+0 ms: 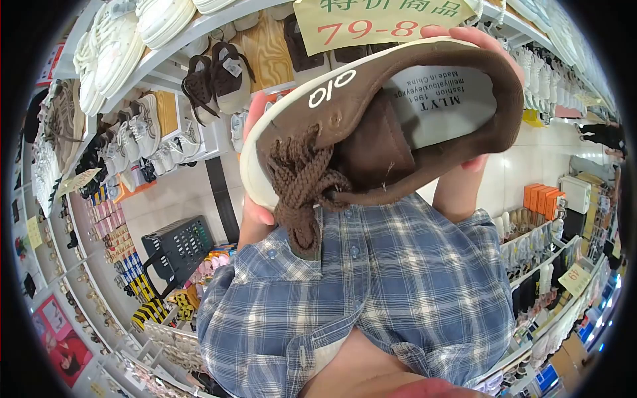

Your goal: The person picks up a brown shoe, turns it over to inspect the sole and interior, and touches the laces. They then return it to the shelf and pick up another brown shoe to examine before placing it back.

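Note:
A brown shoe (292, 126) with a thick white sole, braided brown laces and a pale insole printed "MLYT" is held up before my chest, its opening facing the camera. My left hand (255, 219) grips the toe end, fingers partly hidden behind the sole. Around the heel end, my right hand (488, 43) has fingers over the upper edge and a fingertip showing below. The laces are tied and hang over my plaid shirt pocket. Just behind the shoe is a yellow price sign (378, 21), partly covered by it.
White shelves (212, 26) with white and dark shoes stand ahead and to the left. A black basket (178, 249) is on the tiled floor at the lower left. Racks of goods and orange boxes (543, 201) are at the right, with a person (602, 134) farther off.

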Action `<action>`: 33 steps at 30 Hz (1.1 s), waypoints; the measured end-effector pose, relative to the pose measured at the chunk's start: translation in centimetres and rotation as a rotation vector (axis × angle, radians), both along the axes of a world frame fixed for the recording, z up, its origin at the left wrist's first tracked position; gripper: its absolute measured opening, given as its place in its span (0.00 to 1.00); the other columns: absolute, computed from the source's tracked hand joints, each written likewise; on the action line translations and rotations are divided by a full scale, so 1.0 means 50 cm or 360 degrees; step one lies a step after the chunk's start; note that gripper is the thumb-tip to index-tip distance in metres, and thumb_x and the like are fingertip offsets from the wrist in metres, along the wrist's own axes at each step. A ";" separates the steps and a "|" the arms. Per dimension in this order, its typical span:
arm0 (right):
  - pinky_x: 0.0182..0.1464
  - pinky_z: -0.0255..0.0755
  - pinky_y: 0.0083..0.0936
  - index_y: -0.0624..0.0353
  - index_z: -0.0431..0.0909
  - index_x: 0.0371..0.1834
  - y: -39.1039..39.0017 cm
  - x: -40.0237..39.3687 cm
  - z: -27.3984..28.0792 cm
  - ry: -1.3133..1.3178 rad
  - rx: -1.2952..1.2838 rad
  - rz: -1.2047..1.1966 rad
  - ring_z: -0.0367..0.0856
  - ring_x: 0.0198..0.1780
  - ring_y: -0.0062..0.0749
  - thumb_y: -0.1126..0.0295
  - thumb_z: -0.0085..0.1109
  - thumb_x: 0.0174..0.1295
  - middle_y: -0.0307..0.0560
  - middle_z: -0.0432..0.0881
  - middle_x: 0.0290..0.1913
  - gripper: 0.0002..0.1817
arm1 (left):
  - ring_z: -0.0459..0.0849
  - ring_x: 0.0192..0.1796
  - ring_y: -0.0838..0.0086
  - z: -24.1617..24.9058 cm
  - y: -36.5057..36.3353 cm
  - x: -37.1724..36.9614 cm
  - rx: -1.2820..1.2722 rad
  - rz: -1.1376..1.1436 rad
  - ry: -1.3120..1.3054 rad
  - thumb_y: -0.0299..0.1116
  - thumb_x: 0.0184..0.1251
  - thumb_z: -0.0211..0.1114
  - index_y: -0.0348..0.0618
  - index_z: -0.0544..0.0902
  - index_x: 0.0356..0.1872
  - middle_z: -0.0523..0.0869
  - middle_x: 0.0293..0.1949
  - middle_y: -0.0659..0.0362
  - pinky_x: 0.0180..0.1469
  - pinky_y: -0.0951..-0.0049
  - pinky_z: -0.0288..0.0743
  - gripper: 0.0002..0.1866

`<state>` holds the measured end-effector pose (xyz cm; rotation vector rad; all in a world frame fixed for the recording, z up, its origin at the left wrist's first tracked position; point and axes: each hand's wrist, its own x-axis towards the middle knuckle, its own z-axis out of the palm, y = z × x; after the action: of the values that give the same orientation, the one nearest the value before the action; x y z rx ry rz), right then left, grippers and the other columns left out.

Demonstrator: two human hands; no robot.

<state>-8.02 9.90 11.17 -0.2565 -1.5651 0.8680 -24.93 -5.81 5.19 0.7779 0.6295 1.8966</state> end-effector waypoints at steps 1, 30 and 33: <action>0.49 0.78 0.34 0.75 0.66 0.57 -0.015 -0.003 0.011 -0.0052 -0.0112 -0.0045 0.80 0.49 0.50 0.29 0.64 0.40 0.70 0.76 0.51 0.57 | 0.60 0.71 0.52 0.010 -0.006 0.002 -0.0044 0.0011 0.0019 0.52 0.28 0.81 0.37 0.44 0.73 0.57 0.69 0.43 0.71 0.52 0.56 0.70; 0.58 0.67 0.27 0.69 0.68 0.60 -0.027 0.035 0.014 -0.0419 -0.0378 0.0198 0.75 0.55 0.33 0.62 0.72 0.41 0.52 0.76 0.54 0.41 | 0.73 0.62 0.57 -0.137 -0.034 -0.020 -0.0294 -0.0084 -0.0290 0.47 0.35 0.69 0.34 0.60 0.67 0.71 0.61 0.47 0.64 0.60 0.68 0.52; 0.57 0.67 0.28 0.69 0.68 0.59 -0.032 0.034 0.009 -0.0398 -0.0260 0.0219 0.75 0.55 0.34 0.61 0.73 0.39 0.52 0.75 0.54 0.42 | 0.76 0.59 0.57 -0.158 -0.036 -0.024 -0.0274 -0.0124 -0.0339 0.49 0.36 0.67 0.35 0.66 0.63 0.74 0.60 0.48 0.61 0.59 0.71 0.47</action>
<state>-6.34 8.30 11.62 -0.3898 -1.7608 1.1073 -26.11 -7.63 -2.72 0.4759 0.6104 1.7975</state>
